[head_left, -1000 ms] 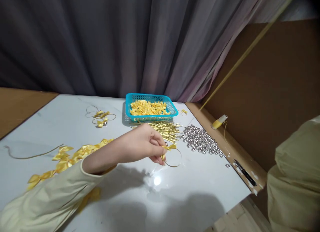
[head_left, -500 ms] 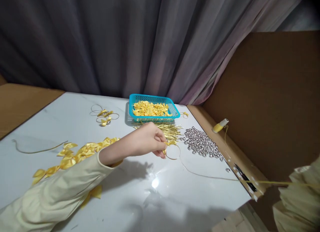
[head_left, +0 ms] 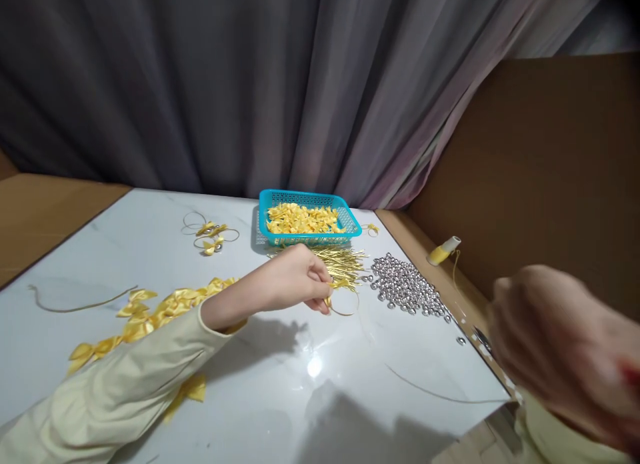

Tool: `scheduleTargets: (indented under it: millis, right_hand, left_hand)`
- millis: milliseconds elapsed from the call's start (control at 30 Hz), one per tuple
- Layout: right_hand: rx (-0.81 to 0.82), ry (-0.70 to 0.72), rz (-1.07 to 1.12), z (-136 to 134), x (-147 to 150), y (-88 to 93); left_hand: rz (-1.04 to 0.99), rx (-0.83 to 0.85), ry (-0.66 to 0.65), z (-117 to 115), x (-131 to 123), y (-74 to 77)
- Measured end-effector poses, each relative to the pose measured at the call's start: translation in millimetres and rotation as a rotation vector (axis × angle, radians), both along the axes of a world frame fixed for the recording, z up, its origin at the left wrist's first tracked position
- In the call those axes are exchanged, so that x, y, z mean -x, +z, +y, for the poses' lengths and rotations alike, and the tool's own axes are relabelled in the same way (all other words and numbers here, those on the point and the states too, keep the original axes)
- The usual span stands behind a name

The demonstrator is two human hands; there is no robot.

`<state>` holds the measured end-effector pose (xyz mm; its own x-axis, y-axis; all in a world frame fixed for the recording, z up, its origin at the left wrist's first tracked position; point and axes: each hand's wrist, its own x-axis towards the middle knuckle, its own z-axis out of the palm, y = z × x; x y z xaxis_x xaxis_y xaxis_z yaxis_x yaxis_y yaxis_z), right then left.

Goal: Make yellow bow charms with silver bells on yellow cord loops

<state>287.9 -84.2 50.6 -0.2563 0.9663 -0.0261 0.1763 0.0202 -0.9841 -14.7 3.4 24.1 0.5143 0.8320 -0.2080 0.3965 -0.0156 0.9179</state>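
Observation:
My left hand reaches over the middle of the table, its thumb and fingers pinched on a small yellow ribbon bow. From the bow hangs a thin gold cord loop. My right hand is at the right, beyond the table edge, smeared by motion; its fingers cannot be made out. A thin thread runs over the table's right part toward it; whether it joins the loop is unclear. Just behind my left hand lies a bundle of gold cords.
A blue basket of yellow bows stands at the back. Silver beads are heaped at the right, near a yellow thread spool. Finished-looking loops with bows lie back left. Yellow ribbon bows line my left forearm.
My right hand has come into view at the right, where only its sleeve showed. The thread, taut at the right before, has shifted lower. My left hand keeps its pinch in place.

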Motion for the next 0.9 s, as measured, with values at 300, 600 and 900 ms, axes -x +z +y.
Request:
scheduleTargets:
  millis: [300, 600, 900]
  right_hand:
    - [-0.018, 0.020, 0.225, 20, 96, -21.6]
    - [-0.309, -0.225, 0.008, 7, 112, -45.8]
    - [-0.485, -0.303, -0.146, -7, 104, -52.5]
  left_hand:
    - [0.112, -0.018, -0.006, -10, -8, 14.8]
    - [0.030, 0.168, -0.003, -10, -12, 21.3]
    - [-0.068, 0.354, -0.058, -8, -16, 27.0]
